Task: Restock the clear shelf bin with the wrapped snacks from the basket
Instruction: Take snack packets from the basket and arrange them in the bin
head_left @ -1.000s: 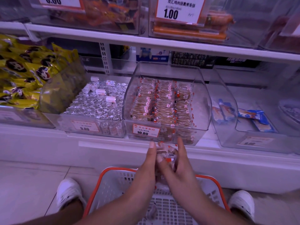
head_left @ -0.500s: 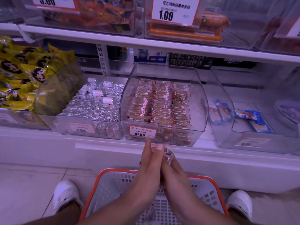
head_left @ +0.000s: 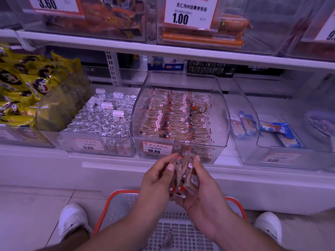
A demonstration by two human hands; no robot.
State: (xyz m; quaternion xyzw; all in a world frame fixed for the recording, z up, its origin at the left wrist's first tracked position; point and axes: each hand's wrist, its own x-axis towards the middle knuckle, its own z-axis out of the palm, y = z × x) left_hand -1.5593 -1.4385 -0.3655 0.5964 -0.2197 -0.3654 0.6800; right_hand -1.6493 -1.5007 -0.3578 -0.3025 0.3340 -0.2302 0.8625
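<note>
A clear shelf bin [head_left: 220, 113] with a 10.80 price tag stands at the middle of the lower shelf, holding rows of brown wrapped snacks [head_left: 174, 116] with red-and-white ends. Just below its front, above the basket, both hands hold a small bundle of the same wrapped snacks [head_left: 183, 175] between them. My left hand [head_left: 155, 180] grips the bundle's left side with thumb and fingers curled round it. My right hand [head_left: 203, 187] cups it from below and the right. The orange-rimmed white basket [head_left: 116, 198] sits on the floor under my arms, one loose snack [head_left: 167, 237] lying in it.
Left of the bin is a bin of silver foil candies [head_left: 101, 122], then yellow snack bags [head_left: 23, 87]. To the right, a clear bin holds blue packets [head_left: 277, 132]. An upper shelf [head_left: 181, 51] with more bins overhangs. My white shoes [head_left: 72, 220] flank the basket.
Both hands have spread slightly apart, showing the bundle of snacks between them, where before they were pressed together. The view has shifted a little.
</note>
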